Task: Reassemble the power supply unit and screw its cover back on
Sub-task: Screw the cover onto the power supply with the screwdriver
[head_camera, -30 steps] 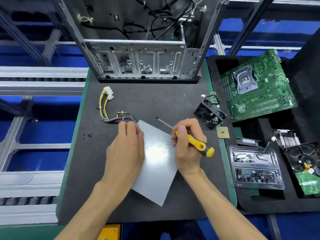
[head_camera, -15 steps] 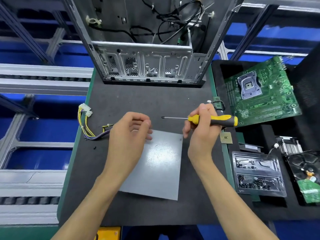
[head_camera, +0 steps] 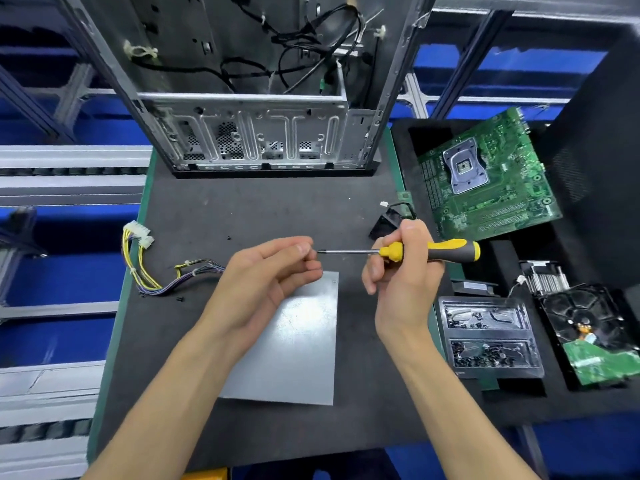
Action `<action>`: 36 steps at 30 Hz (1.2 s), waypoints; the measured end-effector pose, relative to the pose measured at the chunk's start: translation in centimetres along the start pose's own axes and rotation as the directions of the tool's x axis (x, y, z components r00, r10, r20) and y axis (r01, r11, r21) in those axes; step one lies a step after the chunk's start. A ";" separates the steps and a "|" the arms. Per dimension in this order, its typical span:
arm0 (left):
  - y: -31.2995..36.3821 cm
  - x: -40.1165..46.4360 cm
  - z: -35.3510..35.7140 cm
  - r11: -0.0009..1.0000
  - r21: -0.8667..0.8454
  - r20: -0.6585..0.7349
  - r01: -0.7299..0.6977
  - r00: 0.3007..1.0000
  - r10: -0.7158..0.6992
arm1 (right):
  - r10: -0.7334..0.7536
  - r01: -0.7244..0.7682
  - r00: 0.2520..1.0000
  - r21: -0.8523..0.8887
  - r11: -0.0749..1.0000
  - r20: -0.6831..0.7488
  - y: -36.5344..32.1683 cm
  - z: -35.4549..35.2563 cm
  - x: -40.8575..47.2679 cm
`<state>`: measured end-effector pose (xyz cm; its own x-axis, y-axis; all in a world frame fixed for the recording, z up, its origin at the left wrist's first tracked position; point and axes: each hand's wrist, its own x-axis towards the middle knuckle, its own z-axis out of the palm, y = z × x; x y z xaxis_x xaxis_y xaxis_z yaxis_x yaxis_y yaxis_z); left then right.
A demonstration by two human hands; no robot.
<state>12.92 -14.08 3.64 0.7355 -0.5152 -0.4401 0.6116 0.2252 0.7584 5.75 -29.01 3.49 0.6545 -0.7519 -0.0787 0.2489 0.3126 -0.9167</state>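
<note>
From the head camera, the only view here, the person is bending over the dark worktop (head_camera: 214, 341). The power supply unit (head_camera: 294, 344) is lying near the middle of it, toward the near edge, its grey cover facing up and seemingly seated on the box. Its wire bundle (head_camera: 149, 268) is trailing off toward the left edge.

The right hand (head_camera: 405, 282) is gripping a yellow and black screwdriver (head_camera: 429, 251) by the handle, fingers wrapped round it, and is holding the shaft level above the unit's far edge. The left hand (head_camera: 266, 271) is hovering just above the unit's far left corner with its fingertips pinched together right at the screwdriver's tip. Whether a screw is sitting between them I cannot tell; it is too small to see.

As I judge it, the person is loading a screw onto the tip, so the box is together and the fastening is under way. One small dot is showing at the cover's far right corner, possibly a screw or an open hole. Two loose dark screws (head_camera: 179, 299) are lying near the wires, suggesting more are waiting to go in.

Off the right edge, a tray of screws (head_camera: 488, 337), a motherboard (head_camera: 491, 178) and a hard drive (head_camera: 588, 337) are sitting in foam. An open computer case (head_camera: 256, 133) is standing at the far edge.
</note>
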 end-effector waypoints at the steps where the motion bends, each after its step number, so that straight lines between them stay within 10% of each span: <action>1: -0.1 0.0 0.0 1.000 0.003 0.002 0.002 1.000 -0.002 | 0.003 -0.003 1.000 -0.001 1.000 0.004 0.0 0.0 0.0; 36: -0.6 -1.4 -0.1 0.997 0.013 0.068 0.070 0.995 -0.071 | 0.000 0.000 1.000 -0.053 0.999 0.007 -0.1 -0.1 -1.3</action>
<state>11.61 -13.40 3.74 0.6684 -0.5853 -0.4591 0.6581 0.1777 0.7317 4.79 -28.09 3.62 0.6597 -0.7477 -0.0760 0.2106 0.2810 -0.9363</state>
